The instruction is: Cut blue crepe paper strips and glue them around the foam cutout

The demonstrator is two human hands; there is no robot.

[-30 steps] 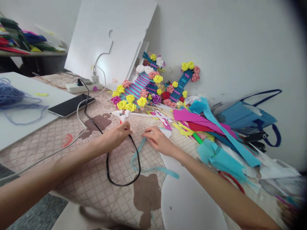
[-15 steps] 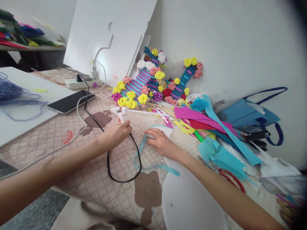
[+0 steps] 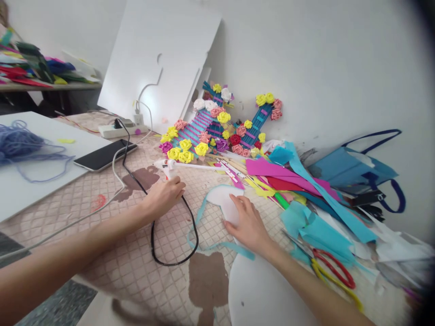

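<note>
My left hand [image 3: 165, 195] is closed round the handle of a white glue gun [image 3: 169, 166], which lies on the checked tablecloth with its black cord [image 3: 170, 260] looping toward me. My right hand [image 3: 248, 222] lies flat with fingers spread on a white foam shape [image 3: 220, 198]. A teal ribbon [image 3: 210, 246] edges that shape and trails across the cloth under my wrist.
Paper-flower frames [image 3: 217, 129] lean on the wall behind. Coloured foam strips [image 3: 295, 181], red-handled scissors [image 3: 333, 269] and a blue bag [image 3: 353, 170] crowd the right. A phone [image 3: 105, 155], power strip [image 3: 117, 130], white board with blue yarn [image 3: 20, 142] lie left.
My right hand has drawn back toward me and flattened on the white foam shape, which now shows beyond the fingers. My left hand has stayed on the glue gun.
</note>
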